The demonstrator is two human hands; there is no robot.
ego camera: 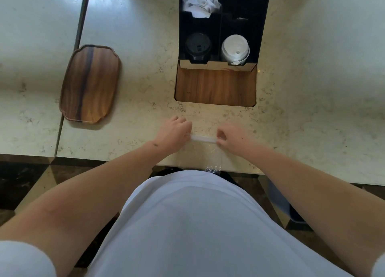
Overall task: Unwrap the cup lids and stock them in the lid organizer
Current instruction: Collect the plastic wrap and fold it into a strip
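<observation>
Counter: pale marble top [129,26] fills my view, with a dark seam running down its left part and a rectangular cutout showing wood grain near the middle.
Lid organizer: black lid organizer [224,24] stands at the far edge of that cutout; I see a stack of black lids [198,46] in its near left compartment and a stack of white lids [235,48] in the near right one.
Behind the black lids: crumpled white paper [201,2] fills the compartment.
Wrap: clear plastic wrap [203,139] lies between my hands near the counter's front edge and trails over it.
Left hand: my left hand [174,134] pinches the wrap's left end, fingers curled.
Right hand: my right hand [228,136] pinches the right end, fingers curled.
Tray: wooden tray [89,84] lies well left of the hands.
</observation>
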